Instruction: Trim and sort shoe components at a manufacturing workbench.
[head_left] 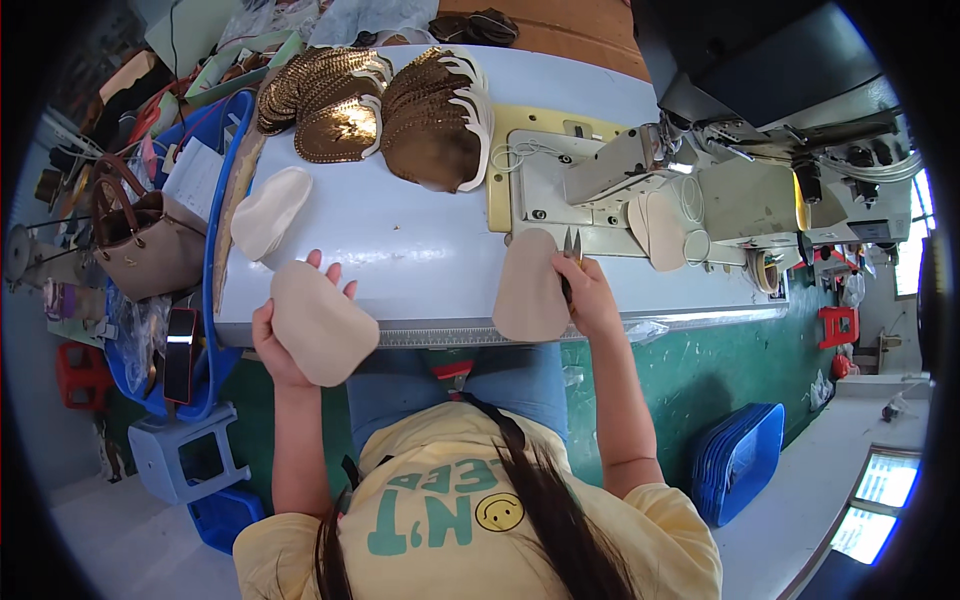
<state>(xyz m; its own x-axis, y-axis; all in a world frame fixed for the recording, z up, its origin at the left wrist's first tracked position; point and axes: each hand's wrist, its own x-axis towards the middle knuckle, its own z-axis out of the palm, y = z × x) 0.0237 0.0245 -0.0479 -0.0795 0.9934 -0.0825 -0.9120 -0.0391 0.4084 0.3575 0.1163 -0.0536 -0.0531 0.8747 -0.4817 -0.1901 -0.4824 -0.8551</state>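
Note:
My left hand (282, 362) is closed on a beige, insole-shaped piece (326, 326), held above the table's front edge with the fingertips showing behind it. My right hand (597, 302) grips a pair of small pointed scissors (570, 243), blades up. It also holds a second beige insole-shaped piece (530, 288) between thumb and fingers. Beyond my left hand, a small pile of pale insole-shaped pieces (270, 212) lies on the table. More beige pieces (660, 228) rest beside the sewing machine (612, 168), with white thread around them.
Fanned stacks of shiny gold pieces (338, 125) and bronze pieces with white edging (430, 135) lie at the table's far side. On the left, a blue tub (228, 180) holds a handbag (150, 235) and a phone (181, 350). Blue baskets (740, 465) stand on the floor at right.

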